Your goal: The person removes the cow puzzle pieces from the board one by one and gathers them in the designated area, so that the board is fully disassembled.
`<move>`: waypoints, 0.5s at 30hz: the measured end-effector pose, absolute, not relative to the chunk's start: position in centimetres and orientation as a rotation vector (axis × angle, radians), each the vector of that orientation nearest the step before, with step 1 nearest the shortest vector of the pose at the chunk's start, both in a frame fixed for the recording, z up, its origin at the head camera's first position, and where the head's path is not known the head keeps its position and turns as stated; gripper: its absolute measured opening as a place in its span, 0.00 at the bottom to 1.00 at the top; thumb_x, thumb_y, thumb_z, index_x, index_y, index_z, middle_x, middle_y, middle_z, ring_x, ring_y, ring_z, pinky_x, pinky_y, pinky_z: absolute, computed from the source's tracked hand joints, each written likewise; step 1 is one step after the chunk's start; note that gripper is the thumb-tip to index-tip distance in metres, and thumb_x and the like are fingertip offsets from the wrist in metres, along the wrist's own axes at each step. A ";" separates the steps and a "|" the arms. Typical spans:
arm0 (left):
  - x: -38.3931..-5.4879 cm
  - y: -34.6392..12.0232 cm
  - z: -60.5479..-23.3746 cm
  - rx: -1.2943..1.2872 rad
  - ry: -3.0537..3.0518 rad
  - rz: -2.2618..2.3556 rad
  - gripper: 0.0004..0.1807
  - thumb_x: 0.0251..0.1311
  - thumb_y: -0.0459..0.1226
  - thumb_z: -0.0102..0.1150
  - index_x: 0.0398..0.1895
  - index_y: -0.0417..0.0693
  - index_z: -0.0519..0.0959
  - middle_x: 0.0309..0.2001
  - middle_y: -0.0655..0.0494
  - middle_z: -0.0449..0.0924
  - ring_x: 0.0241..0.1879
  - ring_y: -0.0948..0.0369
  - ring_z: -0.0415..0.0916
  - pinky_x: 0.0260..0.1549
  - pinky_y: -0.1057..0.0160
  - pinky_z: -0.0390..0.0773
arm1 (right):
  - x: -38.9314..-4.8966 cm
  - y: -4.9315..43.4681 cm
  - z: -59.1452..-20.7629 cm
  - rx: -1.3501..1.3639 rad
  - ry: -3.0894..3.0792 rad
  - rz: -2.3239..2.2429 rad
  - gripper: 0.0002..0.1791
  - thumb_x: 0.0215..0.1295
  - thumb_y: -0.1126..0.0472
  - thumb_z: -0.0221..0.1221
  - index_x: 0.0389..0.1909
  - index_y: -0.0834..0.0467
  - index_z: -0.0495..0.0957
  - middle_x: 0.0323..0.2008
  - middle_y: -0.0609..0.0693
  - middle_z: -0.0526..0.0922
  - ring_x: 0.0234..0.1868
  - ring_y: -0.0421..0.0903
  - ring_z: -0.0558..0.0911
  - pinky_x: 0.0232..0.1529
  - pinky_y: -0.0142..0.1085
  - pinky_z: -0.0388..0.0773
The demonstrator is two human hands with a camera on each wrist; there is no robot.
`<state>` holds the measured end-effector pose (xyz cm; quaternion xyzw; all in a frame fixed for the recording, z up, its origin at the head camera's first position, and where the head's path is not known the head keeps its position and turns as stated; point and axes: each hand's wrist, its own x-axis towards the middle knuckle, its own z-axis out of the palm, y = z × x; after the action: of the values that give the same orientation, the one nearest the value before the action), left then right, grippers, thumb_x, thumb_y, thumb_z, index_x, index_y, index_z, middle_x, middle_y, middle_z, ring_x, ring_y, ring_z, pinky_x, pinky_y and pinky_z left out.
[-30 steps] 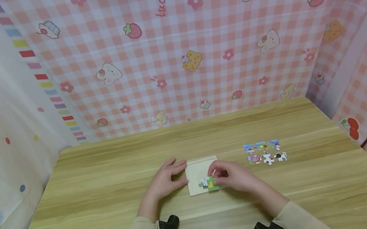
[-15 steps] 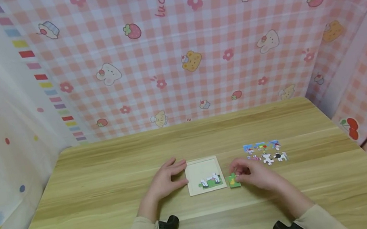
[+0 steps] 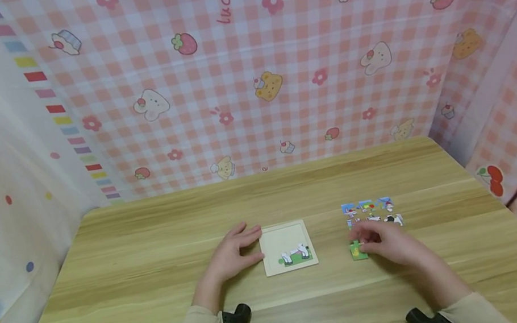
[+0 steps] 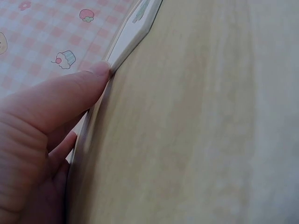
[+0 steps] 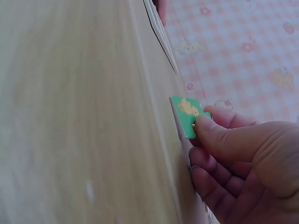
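Observation:
My right hand (image 3: pixel 386 240) pinches a green jigsaw piece (image 3: pixel 357 251) with a yellow figure on it, low over the table right of the puzzle tray. In the right wrist view the thumb presses the printed face of the green piece (image 5: pixel 187 114). My left hand (image 3: pixel 233 253) rests at the left side of the square wooden puzzle tray (image 3: pixel 274 239), fingers and thumb extended. Its thumb (image 4: pixel 96 74) touches the tray's edge in the left wrist view. Joined pieces (image 3: pixel 297 255) showing white legs on green lie in the tray's lower right.
Several loose jigsaw pieces (image 3: pixel 366 206) lie in two rows on the wooden table (image 3: pixel 170 217), right of the tray. My right hand partly covers the nearer row. A pink checked cloth (image 3: pixel 231 62) hangs behind the table.
My right hand has lifted the green piece from the tray's lower right and carried it rightward, uncovering the joined pieces. The left hand has stayed at the tray.

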<state>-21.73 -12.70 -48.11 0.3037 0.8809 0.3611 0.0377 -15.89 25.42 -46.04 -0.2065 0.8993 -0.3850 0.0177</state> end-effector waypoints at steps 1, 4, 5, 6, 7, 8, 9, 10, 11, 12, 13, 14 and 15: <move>-21.7 -12.7 -48.1 0.931 2.703 1.107 0.30 0.60 0.39 0.69 0.64 0.37 0.74 0.67 0.48 0.70 0.73 0.39 0.51 0.70 0.40 0.52 | -15.9 25.6 -46.0 -0.625 2.805 -1.192 0.10 0.61 0.72 0.65 0.42 0.58 0.83 0.29 0.41 0.77 0.32 0.37 0.75 0.34 0.32 0.75; -21.7 -12.7 -48.1 0.923 2.703 1.103 0.30 0.60 0.39 0.68 0.64 0.37 0.74 0.67 0.48 0.70 0.73 0.39 0.51 0.70 0.40 0.52 | -15.8 25.9 -45.9 -0.564 2.840 -1.172 0.10 0.60 0.71 0.65 0.42 0.57 0.83 0.29 0.42 0.76 0.32 0.38 0.74 0.33 0.32 0.74; -21.7 -12.7 -48.1 0.920 2.703 1.102 0.30 0.60 0.39 0.68 0.64 0.37 0.74 0.67 0.48 0.70 0.73 0.40 0.51 0.70 0.40 0.52 | -15.8 26.0 -45.9 -0.546 2.848 -1.168 0.11 0.60 0.70 0.65 0.42 0.57 0.84 0.29 0.42 0.76 0.32 0.38 0.74 0.33 0.32 0.74; -21.7 -12.7 -48.1 0.918 2.705 1.098 0.30 0.61 0.40 0.68 0.64 0.38 0.74 0.67 0.48 0.70 0.73 0.40 0.51 0.70 0.40 0.52 | -15.8 26.1 -45.9 -0.541 2.861 -1.158 0.11 0.60 0.70 0.65 0.42 0.57 0.84 0.29 0.42 0.76 0.32 0.38 0.74 0.33 0.32 0.74; -21.7 -12.7 -48.1 0.914 2.706 1.095 0.30 0.60 0.40 0.68 0.64 0.38 0.74 0.68 0.49 0.70 0.73 0.40 0.51 0.70 0.40 0.52 | -15.8 26.1 -46.0 -0.535 2.871 -1.150 0.11 0.60 0.70 0.66 0.42 0.57 0.84 0.29 0.42 0.76 0.32 0.39 0.74 0.33 0.32 0.74; -21.7 -12.7 -48.1 0.909 2.707 1.095 0.30 0.60 0.40 0.69 0.64 0.38 0.74 0.68 0.49 0.70 0.73 0.41 0.51 0.70 0.41 0.51 | -15.9 26.2 -46.0 -0.532 2.882 -1.139 0.10 0.60 0.70 0.66 0.42 0.56 0.84 0.29 0.42 0.76 0.32 0.39 0.74 0.33 0.33 0.74; -21.8 -12.7 -48.2 0.907 2.708 1.093 0.30 0.60 0.40 0.69 0.64 0.39 0.75 0.68 0.50 0.70 0.73 0.41 0.51 0.70 0.41 0.51 | -15.9 26.2 -46.1 -0.531 2.898 -1.123 0.10 0.60 0.70 0.66 0.42 0.56 0.84 0.29 0.41 0.76 0.32 0.39 0.74 0.34 0.33 0.74; -21.8 -12.7 -48.2 0.904 2.710 1.093 0.30 0.60 0.40 0.69 0.64 0.39 0.75 0.68 0.50 0.70 0.73 0.41 0.51 0.70 0.41 0.51 | -16.0 26.2 -46.1 -0.533 2.914 -1.109 0.10 0.60 0.71 0.66 0.41 0.56 0.84 0.29 0.41 0.76 0.32 0.39 0.74 0.34 0.33 0.74; -21.8 -12.7 -48.2 0.903 2.712 1.090 0.30 0.60 0.40 0.69 0.64 0.39 0.75 0.68 0.50 0.70 0.73 0.42 0.51 0.70 0.41 0.52 | -16.0 26.2 -46.2 -0.536 2.932 -1.094 0.11 0.59 0.71 0.66 0.41 0.56 0.85 0.29 0.41 0.76 0.32 0.39 0.74 0.34 0.33 0.75; -21.8 -12.8 -48.2 0.900 2.714 1.087 0.30 0.60 0.40 0.69 0.64 0.39 0.75 0.68 0.51 0.70 0.73 0.42 0.51 0.70 0.41 0.52 | -16.0 26.2 -46.2 -0.537 2.948 -1.079 0.11 0.59 0.71 0.66 0.41 0.56 0.85 0.28 0.41 0.76 0.32 0.38 0.74 0.34 0.34 0.75; -21.8 -12.8 -48.2 0.898 2.714 1.086 0.30 0.60 0.40 0.69 0.64 0.40 0.75 0.68 0.51 0.70 0.73 0.42 0.51 0.70 0.41 0.52 | -16.1 26.1 -46.2 -0.540 2.960 -1.071 0.11 0.59 0.71 0.66 0.40 0.56 0.85 0.28 0.40 0.76 0.31 0.38 0.74 0.34 0.34 0.75; -21.8 -12.8 -48.2 0.896 2.714 1.084 0.30 0.60 0.40 0.69 0.65 0.40 0.75 0.68 0.51 0.70 0.73 0.42 0.51 0.70 0.41 0.52 | -16.1 26.1 -46.2 -0.545 2.973 -1.063 0.11 0.58 0.71 0.67 0.40 0.56 0.85 0.28 0.40 0.76 0.31 0.38 0.74 0.34 0.34 0.75; -21.8 -12.8 -48.1 0.892 2.713 1.083 0.30 0.60 0.40 0.69 0.65 0.40 0.75 0.68 0.51 0.70 0.73 0.42 0.51 0.70 0.41 0.52 | -16.1 26.1 -46.2 -0.550 2.985 -1.055 0.11 0.58 0.71 0.67 0.40 0.56 0.85 0.28 0.40 0.76 0.31 0.38 0.74 0.34 0.35 0.75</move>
<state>-21.76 -12.79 -48.15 0.2919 0.8874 0.3541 0.0435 -16.09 26.08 -46.23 -0.1711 0.9283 -0.3280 -0.0358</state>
